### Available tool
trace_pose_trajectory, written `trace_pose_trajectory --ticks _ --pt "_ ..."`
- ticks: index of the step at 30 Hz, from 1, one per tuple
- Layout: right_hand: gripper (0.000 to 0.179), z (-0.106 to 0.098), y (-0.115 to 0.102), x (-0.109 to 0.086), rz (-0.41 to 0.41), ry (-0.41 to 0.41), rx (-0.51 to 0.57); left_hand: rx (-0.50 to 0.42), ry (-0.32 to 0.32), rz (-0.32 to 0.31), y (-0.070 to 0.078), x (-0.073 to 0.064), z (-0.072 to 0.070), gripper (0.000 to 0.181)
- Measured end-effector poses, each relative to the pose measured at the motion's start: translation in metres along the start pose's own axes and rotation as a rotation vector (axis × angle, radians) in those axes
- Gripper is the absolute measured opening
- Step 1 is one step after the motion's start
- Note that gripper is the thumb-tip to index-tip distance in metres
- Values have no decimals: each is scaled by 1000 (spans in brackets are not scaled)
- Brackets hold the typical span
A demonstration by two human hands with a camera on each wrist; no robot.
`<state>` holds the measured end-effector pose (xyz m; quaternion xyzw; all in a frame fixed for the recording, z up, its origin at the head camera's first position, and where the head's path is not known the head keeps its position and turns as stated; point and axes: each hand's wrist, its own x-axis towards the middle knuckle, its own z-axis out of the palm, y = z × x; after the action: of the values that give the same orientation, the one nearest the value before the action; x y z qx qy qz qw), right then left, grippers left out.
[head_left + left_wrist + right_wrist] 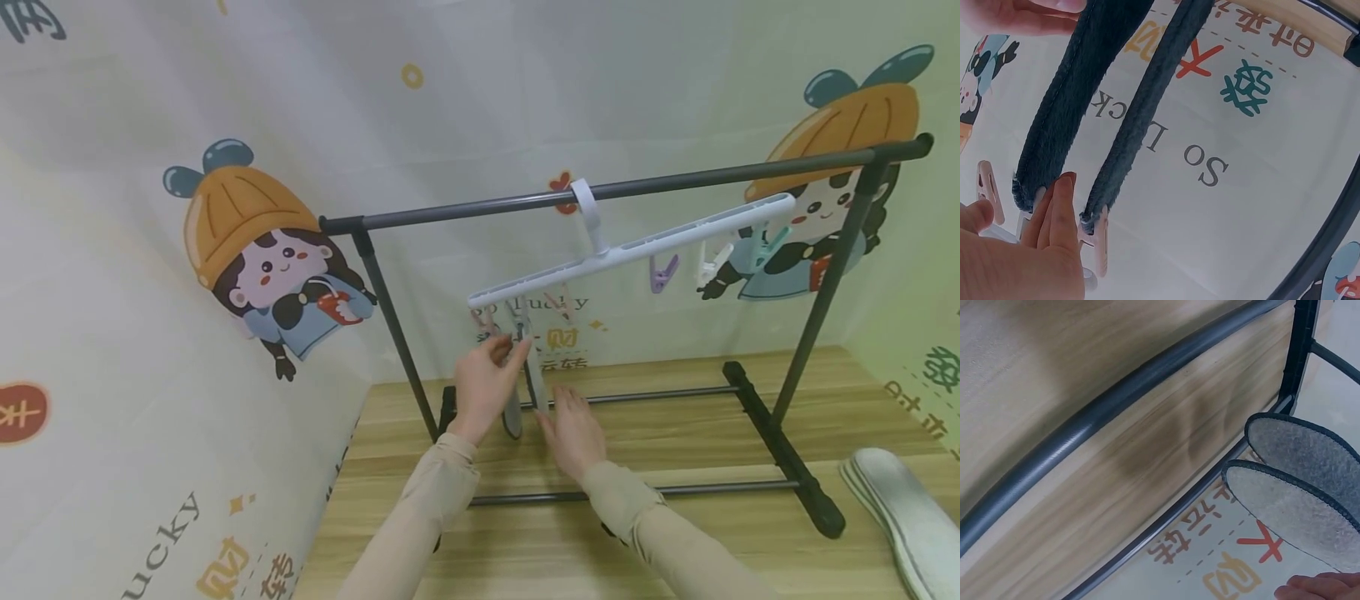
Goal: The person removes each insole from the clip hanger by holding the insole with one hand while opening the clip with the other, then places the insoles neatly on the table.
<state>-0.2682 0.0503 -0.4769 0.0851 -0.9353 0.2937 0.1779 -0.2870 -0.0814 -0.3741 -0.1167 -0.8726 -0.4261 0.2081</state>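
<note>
Two long insoles with dark fuzzy sides and grey faces hang side by side from small clips on a white hanger (540,282). My left hand (483,383) is up at the top of the nearer insole (1066,119). In the left wrist view its straight fingers lie against that end, by a grey clip partly hidden behind them, and the thumb stands apart. The other insole (1141,137) hangs from a pink clip (1102,244). My right hand (577,433) has its fingers extended beside the nearer insole's lower end; its fingertips (1316,587) show below the insole's grey face.
The hanger hooks over the top bar (480,205) of a dark metal rack standing on a wood-grain table (660,450). A purple clip (662,273), a white clip (712,262) and a green clip (767,248) hang at the right. White insoles (903,517) lie at the table's right.
</note>
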Motion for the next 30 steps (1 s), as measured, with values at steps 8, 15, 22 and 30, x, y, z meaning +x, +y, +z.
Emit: trace_pose_trajectory --ticks 8,15,22,30 --pt "58 3 -2 5 14 -12 -11 5 -12 -58 11 9 1 65" --pt "60 3 -2 8 21 -38 -25 -1 -24 -113 19 23 4 69" --pt "61 2 -4 9 14 -33 -41 -68 5 -119 22 31 8 55" --pt "59 6 -4 8 4 -12 -47 -38 39 -107 23 34 9 46"
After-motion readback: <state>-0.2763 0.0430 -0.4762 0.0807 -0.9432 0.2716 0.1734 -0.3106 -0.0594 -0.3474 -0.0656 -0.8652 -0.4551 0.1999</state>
